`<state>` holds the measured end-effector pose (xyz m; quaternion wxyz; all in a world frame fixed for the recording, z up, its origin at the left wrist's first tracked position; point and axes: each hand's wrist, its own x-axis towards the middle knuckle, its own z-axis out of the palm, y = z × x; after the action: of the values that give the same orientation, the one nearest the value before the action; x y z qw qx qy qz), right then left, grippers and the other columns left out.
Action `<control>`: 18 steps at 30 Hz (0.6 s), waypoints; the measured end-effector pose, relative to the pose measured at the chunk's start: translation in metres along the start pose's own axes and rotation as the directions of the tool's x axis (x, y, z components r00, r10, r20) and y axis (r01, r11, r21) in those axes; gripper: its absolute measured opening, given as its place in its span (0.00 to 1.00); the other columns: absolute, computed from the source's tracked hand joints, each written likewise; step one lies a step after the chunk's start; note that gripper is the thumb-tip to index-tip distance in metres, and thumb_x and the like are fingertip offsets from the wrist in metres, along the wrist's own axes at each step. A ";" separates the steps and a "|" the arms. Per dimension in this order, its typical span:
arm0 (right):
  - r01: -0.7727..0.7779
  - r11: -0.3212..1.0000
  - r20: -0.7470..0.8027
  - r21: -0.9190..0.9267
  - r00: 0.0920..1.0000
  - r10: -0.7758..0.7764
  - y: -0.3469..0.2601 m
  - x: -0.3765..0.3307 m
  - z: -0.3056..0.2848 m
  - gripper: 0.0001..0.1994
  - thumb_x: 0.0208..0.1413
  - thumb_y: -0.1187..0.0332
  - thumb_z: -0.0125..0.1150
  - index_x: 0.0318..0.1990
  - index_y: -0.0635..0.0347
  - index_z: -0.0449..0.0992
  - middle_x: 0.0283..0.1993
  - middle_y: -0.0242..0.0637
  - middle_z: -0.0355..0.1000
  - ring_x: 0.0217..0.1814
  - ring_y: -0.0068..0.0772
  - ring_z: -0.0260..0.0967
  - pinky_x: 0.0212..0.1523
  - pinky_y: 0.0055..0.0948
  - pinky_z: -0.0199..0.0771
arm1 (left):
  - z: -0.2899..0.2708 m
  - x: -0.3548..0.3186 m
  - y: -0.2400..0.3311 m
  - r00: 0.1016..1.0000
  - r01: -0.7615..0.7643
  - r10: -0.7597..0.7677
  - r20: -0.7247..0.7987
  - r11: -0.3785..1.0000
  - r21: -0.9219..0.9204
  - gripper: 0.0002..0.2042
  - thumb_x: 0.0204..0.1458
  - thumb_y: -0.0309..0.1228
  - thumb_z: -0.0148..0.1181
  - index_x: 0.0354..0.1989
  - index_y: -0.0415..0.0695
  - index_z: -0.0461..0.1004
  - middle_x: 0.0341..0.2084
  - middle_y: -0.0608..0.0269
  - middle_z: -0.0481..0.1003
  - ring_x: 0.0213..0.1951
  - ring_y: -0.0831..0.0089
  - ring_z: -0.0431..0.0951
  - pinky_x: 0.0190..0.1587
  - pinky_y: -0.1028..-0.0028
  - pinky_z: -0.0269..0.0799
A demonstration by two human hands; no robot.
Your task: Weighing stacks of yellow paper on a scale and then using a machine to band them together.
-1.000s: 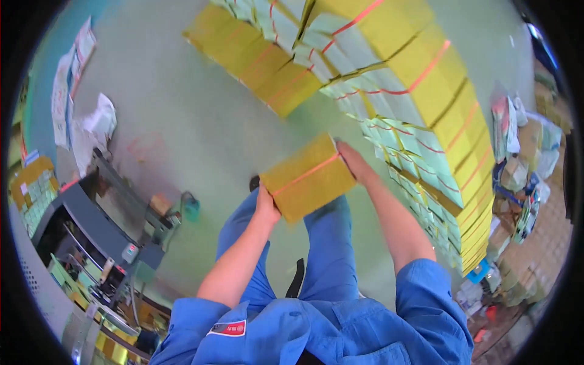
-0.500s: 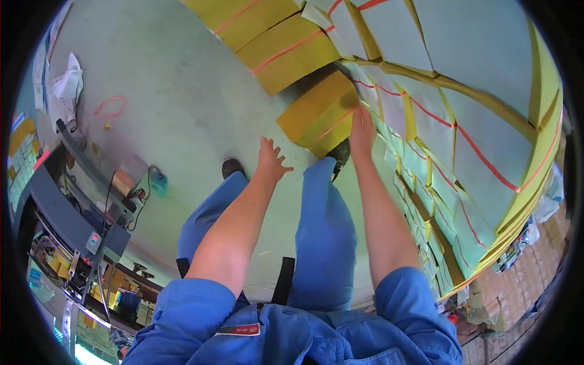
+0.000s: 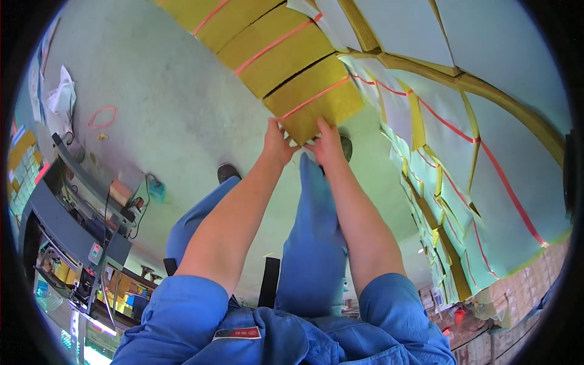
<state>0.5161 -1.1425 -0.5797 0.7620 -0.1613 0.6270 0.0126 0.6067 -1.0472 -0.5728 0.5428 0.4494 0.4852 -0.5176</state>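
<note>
A yellow-brown, block-shaped bundle (image 3: 322,100) with a red strap across it sits low in front of me, in line with similar strapped bundles (image 3: 274,45). A narrow dark gap parts it from its neighbour. My left hand (image 3: 279,145) grips its near left edge, fingers bent against the side. At the near end my right hand (image 3: 326,147) holds on close by, thumb side toward the left hand. The fingertips under the bundle are partly hidden.
On the right rises a tall stack of pale, red-strapped bundles (image 3: 438,115). Dark grey machinery (image 3: 67,207) with cables stands at the left. A red strap loop (image 3: 102,117) and white crumpled sheeting (image 3: 61,100) lie on the floor (image 3: 164,79). My shoe (image 3: 229,172) is near my left forearm.
The bundle has turned and moved up into line with the row. My left hand has gone from open and apart to gripping it; my right hand has shifted left to its near end.
</note>
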 end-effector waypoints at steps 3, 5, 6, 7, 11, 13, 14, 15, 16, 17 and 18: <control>0.025 0.996 -0.012 -0.084 1.000 -0.027 -0.017 0.018 -0.003 0.33 0.55 0.54 0.60 0.65 0.47 0.51 0.70 0.39 0.47 0.67 0.58 0.51 0.56 0.66 0.59 | 0.009 0.002 0.007 0.993 -0.031 0.037 0.109 0.998 -0.058 0.30 0.62 0.54 0.31 0.70 0.59 0.40 0.71 0.60 0.35 0.70 0.48 0.37 0.65 0.36 0.36; 0.022 0.995 0.034 -0.100 0.999 -0.019 -0.035 0.013 -0.014 0.32 0.56 0.55 0.59 0.65 0.47 0.52 0.69 0.40 0.49 0.66 0.58 0.51 0.55 0.65 0.61 | 0.019 -0.012 0.017 0.999 0.034 -0.034 -0.003 0.989 0.144 0.33 0.60 0.55 0.40 0.71 0.57 0.41 0.71 0.59 0.35 0.70 0.47 0.38 0.64 0.35 0.38; -0.035 0.981 -0.065 -0.193 0.998 0.023 -0.034 0.004 -0.010 0.30 0.56 0.55 0.59 0.63 0.46 0.54 0.67 0.40 0.52 0.65 0.55 0.54 0.53 0.61 0.63 | 0.002 -0.017 0.023 1.000 0.017 -0.016 -0.004 0.991 0.136 0.33 0.60 0.55 0.40 0.71 0.57 0.41 0.71 0.59 0.35 0.70 0.47 0.38 0.64 0.35 0.38; -0.096 0.955 -0.161 -0.281 0.986 0.052 -0.034 -0.010 -0.005 0.28 0.56 0.55 0.58 0.62 0.46 0.56 0.66 0.39 0.54 0.63 0.52 0.56 0.51 0.57 0.66 | -0.029 -0.022 0.023 0.996 -0.085 0.088 0.011 0.907 0.414 0.36 0.58 0.55 0.44 0.71 0.55 0.41 0.71 0.58 0.36 0.70 0.47 0.40 0.64 0.38 0.40; -0.002 0.808 -0.073 -0.589 0.996 -0.050 0.017 -0.112 -0.022 0.33 0.56 0.55 0.56 0.67 0.54 0.55 0.54 0.37 0.67 0.52 0.36 0.65 0.47 0.35 0.70 | -0.225 -0.052 0.075 0.885 -0.296 0.437 0.160 0.263 0.918 0.37 0.56 0.49 0.51 0.71 0.51 0.44 0.68 0.51 0.51 0.66 0.57 0.55 0.64 0.62 0.55; 0.199 0.552 0.034 -0.810 0.955 -0.294 0.026 -0.206 -0.041 0.25 0.60 0.59 0.52 0.63 0.61 0.63 0.61 0.44 0.67 0.62 0.35 0.63 0.58 0.33 0.65 | -0.274 -0.127 0.087 0.788 -0.239 0.608 0.100 0.153 0.959 0.24 0.60 0.37 0.47 0.62 0.39 0.61 0.61 0.37 0.59 0.59 0.46 0.65 0.61 0.60 0.61; 0.164 0.583 0.025 -0.795 0.971 -0.239 0.024 -0.255 -0.042 0.24 0.61 0.62 0.52 0.61 0.63 0.65 0.63 0.46 0.64 0.66 0.34 0.60 0.62 0.31 0.61 | -0.293 -0.174 0.093 0.772 -0.192 0.632 -0.065 0.329 0.925 0.26 0.59 0.40 0.48 0.63 0.37 0.59 0.59 0.38 0.63 0.59 0.48 0.65 0.61 0.62 0.60; 0.263 0.614 0.114 -0.744 0.956 -0.272 0.033 -0.296 -0.032 0.22 0.60 0.64 0.53 0.60 0.63 0.66 0.62 0.49 0.65 0.65 0.41 0.61 0.63 0.33 0.60 | -0.360 -0.216 0.106 0.734 -0.204 0.678 -0.042 0.279 0.938 0.29 0.59 0.43 0.47 0.63 0.36 0.58 0.57 0.38 0.66 0.59 0.49 0.66 0.61 0.63 0.60; 0.403 0.384 0.259 -0.831 0.890 -0.375 0.043 -0.335 -0.027 0.22 0.59 0.64 0.54 0.59 0.61 0.66 0.62 0.51 0.64 0.65 0.47 0.60 0.63 0.37 0.60 | -0.413 -0.262 0.103 0.740 -0.053 0.668 -0.072 0.164 0.985 0.28 0.60 0.44 0.45 0.62 0.37 0.60 0.56 0.39 0.66 0.57 0.49 0.67 0.59 0.63 0.62; 0.527 0.127 0.433 -0.841 0.794 -0.426 0.056 -0.371 -0.015 0.21 0.58 0.65 0.54 0.59 0.59 0.67 0.62 0.52 0.63 0.64 0.54 0.59 0.63 0.41 0.60 | -0.474 -0.310 0.089 0.741 0.051 0.629 -0.237 0.299 0.953 0.25 0.61 0.44 0.44 0.58 0.36 0.65 0.53 0.39 0.69 0.55 0.48 0.69 0.57 0.61 0.63; 0.531 -0.013 0.489 -0.847 0.769 -0.411 0.065 -0.408 0.008 0.22 0.57 0.65 0.55 0.59 0.57 0.67 0.64 0.53 0.59 0.65 0.59 0.55 0.63 0.45 0.59 | -0.546 -0.364 0.066 0.761 0.124 0.589 -0.272 0.279 0.952 0.24 0.61 0.44 0.42 0.55 0.36 0.68 0.49 0.41 0.72 0.53 0.48 0.70 0.56 0.59 0.64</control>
<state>0.4226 -1.0037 -0.2016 0.4672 -0.8012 0.3410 0.1536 0.6416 -0.4569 -0.2814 0.0724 0.8818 0.1548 -0.4396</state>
